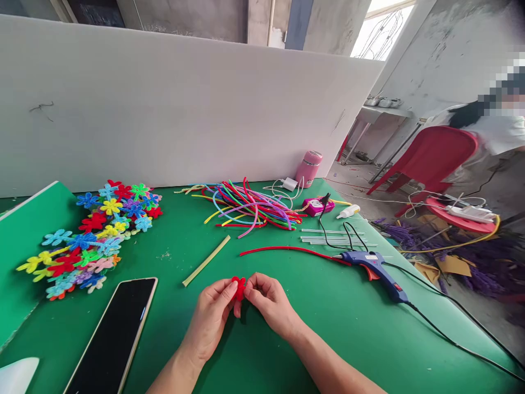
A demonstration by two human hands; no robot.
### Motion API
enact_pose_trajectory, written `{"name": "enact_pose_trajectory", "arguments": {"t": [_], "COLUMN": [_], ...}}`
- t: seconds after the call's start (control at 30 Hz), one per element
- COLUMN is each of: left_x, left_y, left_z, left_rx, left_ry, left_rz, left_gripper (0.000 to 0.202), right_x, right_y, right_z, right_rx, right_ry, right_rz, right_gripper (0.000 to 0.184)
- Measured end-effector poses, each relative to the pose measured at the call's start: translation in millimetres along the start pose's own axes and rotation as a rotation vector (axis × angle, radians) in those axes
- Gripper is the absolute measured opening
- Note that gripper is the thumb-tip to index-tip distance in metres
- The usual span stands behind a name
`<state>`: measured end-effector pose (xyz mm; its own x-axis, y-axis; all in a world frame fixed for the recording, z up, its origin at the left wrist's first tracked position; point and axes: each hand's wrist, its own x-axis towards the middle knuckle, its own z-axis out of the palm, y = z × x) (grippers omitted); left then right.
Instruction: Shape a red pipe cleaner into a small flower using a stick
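Note:
Between my two hands, just above the green table, is a small red pipe-cleaner flower (239, 288). My left hand (213, 312) pinches it between thumb and fingers. From the other side, my right hand (270, 301) is closed with its fingertips on the flower's edge; the fingers partly cover it. Just beyond my left hand lies a short pale-yellow strip (206, 261). A long red pipe cleaner (283, 248) stretches toward the tip of a blue glue gun (375, 268), which lies to the right of my right hand.
Finished fuzzy flowers (94, 235) pile up at left beside a green panel (33, 241). A phone (115, 334) lies front left. Loose pipe cleaners (250, 205), clear glue sticks (328, 239) and a pink bottle (308, 168) are farther back. Cords cross the right edge; a person sits beyond.

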<state>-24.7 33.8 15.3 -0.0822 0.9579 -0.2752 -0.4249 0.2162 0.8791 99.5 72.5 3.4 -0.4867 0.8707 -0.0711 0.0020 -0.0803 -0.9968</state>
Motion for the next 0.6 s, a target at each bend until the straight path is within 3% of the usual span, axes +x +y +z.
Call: {"name": "enact_pose_trajectory", "arguments": {"t": [0.3, 0.6], "left_x": [0.2, -3.2], "left_y": [-1.1, -3.2], "left_z": [-1.2, 0.7], "left_rx": [0.127, 0.276], "left_ry": [0.019, 0.012], "left_rz": [0.063, 0.116], "left_gripper": [0.021, 0.027], "right_x": [0.0, 0.0], "right_y": [0.8, 0.3], "right_z": [-2.6, 4.8], "right_rx": [0.119, 0.376], "right_ry": [0.045, -0.051], "right_rz": [-0.077, -0.154], "right_gripper": [0.028, 0.021]}}
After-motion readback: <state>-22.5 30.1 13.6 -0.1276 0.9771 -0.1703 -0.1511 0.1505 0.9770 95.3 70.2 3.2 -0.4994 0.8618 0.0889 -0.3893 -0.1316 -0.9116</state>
